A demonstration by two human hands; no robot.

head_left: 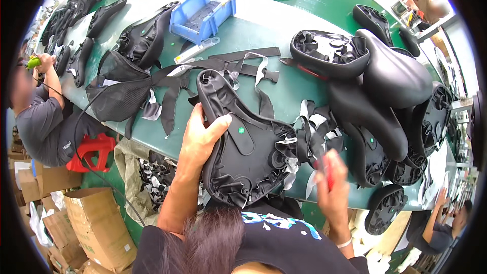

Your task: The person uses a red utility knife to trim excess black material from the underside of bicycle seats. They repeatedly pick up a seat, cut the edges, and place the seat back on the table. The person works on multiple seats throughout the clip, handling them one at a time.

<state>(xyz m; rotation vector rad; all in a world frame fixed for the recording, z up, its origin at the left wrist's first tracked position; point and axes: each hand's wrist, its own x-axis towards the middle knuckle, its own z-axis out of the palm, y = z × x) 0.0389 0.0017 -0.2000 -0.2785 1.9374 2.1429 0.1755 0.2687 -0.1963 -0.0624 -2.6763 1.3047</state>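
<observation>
An upside-down black bicycle saddle (242, 165) lies in front of me, its narrow nose pointing away and its gathered cover edge folded inside the rim. My left hand (202, 134) grips its left side, with the thumb over the edge near a round green sticker (241, 130). To the right of the saddle, my right hand (335, 193) is closed around a red-handled tool (328, 172). Motion blurs the tool, and its exact kind cannot be made out. Black and grey cover scraps (318, 122) lie just beyond it.
Stacked saddles (395, 71) crowd the right side of the green table (187, 144). A blue bin (223, 12), black straps (243, 66) and a mesh pouch (122, 91) lie beyond my left hand. Co-workers sit at left and right; cardboard boxes (101, 223) stand at lower left.
</observation>
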